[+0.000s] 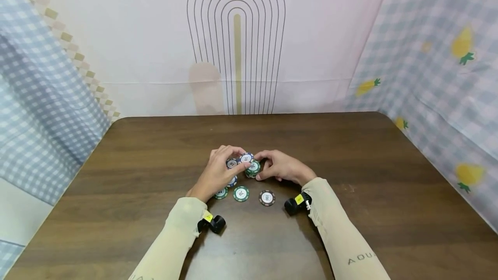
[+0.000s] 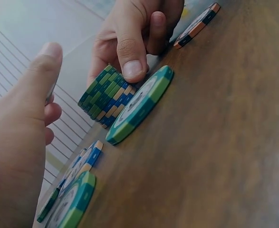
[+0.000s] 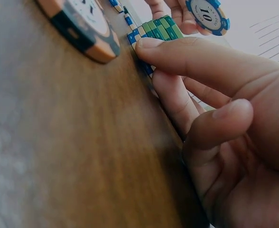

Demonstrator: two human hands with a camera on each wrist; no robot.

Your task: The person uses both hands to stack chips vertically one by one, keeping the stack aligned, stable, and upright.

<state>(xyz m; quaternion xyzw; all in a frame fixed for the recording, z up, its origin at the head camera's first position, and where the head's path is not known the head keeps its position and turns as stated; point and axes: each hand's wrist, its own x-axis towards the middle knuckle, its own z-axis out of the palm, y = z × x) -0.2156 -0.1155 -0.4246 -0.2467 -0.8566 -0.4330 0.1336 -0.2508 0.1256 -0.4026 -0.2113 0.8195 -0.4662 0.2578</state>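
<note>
Above the table, my left hand [image 1: 218, 171] pinches a blue poker chip [image 1: 247, 157] between thumb and fingers. The number 10 shows on this chip's face in the right wrist view. Just right of it, my right hand [image 1: 285, 167] grips the side of a stack of poker chips [image 1: 253, 167] with thumb and fingers. Green chips lie over blue ones in that stack [image 2: 106, 97], which stands upright on the table. Partly behind my left hand are a blue chip [image 1: 231, 163], another blue chip [image 1: 232, 181] and a green chip [image 1: 221, 193].
Nearer to me, a single green chip [image 1: 241, 193] and a black-and-orange chip [image 1: 266, 198] lie flat on the brown wooden table [image 1: 155, 228]. Patterned cloths hang around the table, with a white one [image 1: 148, 46] at the back. Each wrist carries a small black camera.
</note>
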